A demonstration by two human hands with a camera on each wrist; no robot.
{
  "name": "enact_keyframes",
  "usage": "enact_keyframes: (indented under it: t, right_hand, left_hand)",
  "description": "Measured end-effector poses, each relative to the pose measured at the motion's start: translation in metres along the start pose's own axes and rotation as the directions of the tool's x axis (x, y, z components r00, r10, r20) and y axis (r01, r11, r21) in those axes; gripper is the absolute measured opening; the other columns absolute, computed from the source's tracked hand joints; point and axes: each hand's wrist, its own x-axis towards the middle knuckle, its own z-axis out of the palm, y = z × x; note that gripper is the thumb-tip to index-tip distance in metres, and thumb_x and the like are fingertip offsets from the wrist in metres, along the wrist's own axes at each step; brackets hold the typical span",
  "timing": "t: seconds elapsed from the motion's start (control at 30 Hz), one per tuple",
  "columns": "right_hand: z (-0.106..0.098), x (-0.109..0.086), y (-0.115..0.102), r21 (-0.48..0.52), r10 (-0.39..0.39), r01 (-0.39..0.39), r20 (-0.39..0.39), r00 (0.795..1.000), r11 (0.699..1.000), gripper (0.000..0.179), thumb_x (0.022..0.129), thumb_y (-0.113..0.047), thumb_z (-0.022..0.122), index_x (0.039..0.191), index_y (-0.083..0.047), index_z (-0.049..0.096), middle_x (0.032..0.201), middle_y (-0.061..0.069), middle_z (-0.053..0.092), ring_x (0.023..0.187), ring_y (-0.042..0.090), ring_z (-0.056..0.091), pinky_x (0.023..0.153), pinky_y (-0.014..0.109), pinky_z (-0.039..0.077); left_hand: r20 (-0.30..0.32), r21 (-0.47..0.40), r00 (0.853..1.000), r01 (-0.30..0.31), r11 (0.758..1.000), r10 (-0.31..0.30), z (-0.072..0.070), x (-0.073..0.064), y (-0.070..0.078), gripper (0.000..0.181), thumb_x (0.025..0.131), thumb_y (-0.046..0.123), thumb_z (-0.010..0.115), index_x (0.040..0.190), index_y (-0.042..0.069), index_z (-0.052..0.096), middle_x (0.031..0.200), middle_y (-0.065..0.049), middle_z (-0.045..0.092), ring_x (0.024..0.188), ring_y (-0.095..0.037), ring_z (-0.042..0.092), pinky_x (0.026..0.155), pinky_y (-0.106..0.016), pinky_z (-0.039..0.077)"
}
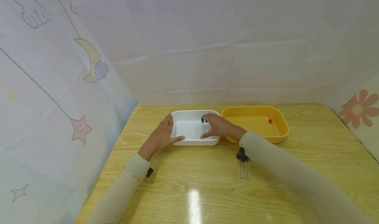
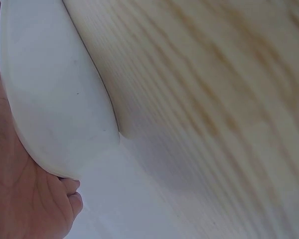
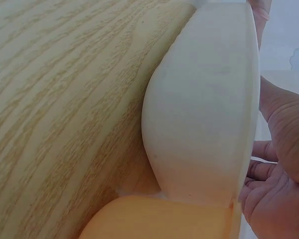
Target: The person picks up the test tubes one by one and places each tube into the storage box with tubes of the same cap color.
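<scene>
A white tray (image 1: 187, 142) stands at the back of the wooden table. My left hand (image 1: 161, 133) rests along its left end, fingers straight and thumb at the front rim; in the left wrist view the palm (image 2: 30, 194) lies by the tray wall (image 2: 55, 94). My right hand (image 1: 220, 125) reaches over the tray's right end with thumb and fingers spread apart. A clear tube with a blue cap (image 1: 202, 120) lies in the tray between those fingertips, index finger by the cap, thumb near the other end. The right wrist view shows the hand (image 3: 279, 189) behind the tray wall (image 3: 199, 99).
A yellow tray (image 1: 251, 110) adjoins the white one on the right and holds a clear tube with a red cap (image 1: 270, 121). Several clear tubes (image 1: 244, 171) lie on the table under my right forearm, their tops partly hidden by the black wrist camera (image 1: 242, 155).
</scene>
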Motion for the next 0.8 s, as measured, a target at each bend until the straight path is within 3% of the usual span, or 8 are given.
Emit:
enact_keyframes:
  t: [0.27,0.43,0.8]
  right_hand:
    - [0.006,0.005,0.003,-0.002,-0.01,0.01,0.006,1.0,1.0,0.088,0.076,-0.044,0.09,0.139,0.005,0.054,0.115,0.015,0.064,0.1,0.028,0.057,0.095,0.042,0.051]
    - [0.009,0.008,0.002,0.004,0.023,-0.023,0.027,0.999,1.0,0.087,0.076,-0.043,0.09,0.141,0.003,0.053,0.117,0.013,0.064,0.104,0.027,0.057,0.098,0.041,0.051]
    - [0.014,0.012,-0.005,-0.034,0.086,-0.084,0.081,0.993,0.996,0.087,0.079,-0.044,0.087,0.146,-0.001,0.051,0.141,0.017,0.057,0.127,0.031,0.053,0.112,0.044,0.041]
  left_hand:
    - [0.017,0.009,1.0,0.005,1.0,-0.005,0.0,0.0,-0.001,0.119,0.09,0.086,0.03,0.159,-0.004,-0.005,0.168,-0.021,-0.006,0.156,-0.03,-0.004,0.125,-0.044,0.007]
    - [0.013,0.007,1.0,0.0,1.0,0.0,0.0,0.0,0.0,0.117,0.091,0.084,0.033,0.159,-0.004,-0.004,0.168,-0.02,-0.007,0.156,-0.03,-0.004,0.125,-0.044,0.007]
    - [0.005,0.002,1.0,-0.01,1.0,0.01,0.001,0.0,-0.002,0.118,0.09,0.086,0.031,0.159,-0.005,-0.003,0.168,-0.021,-0.005,0.156,-0.031,-0.002,0.125,-0.045,0.008]
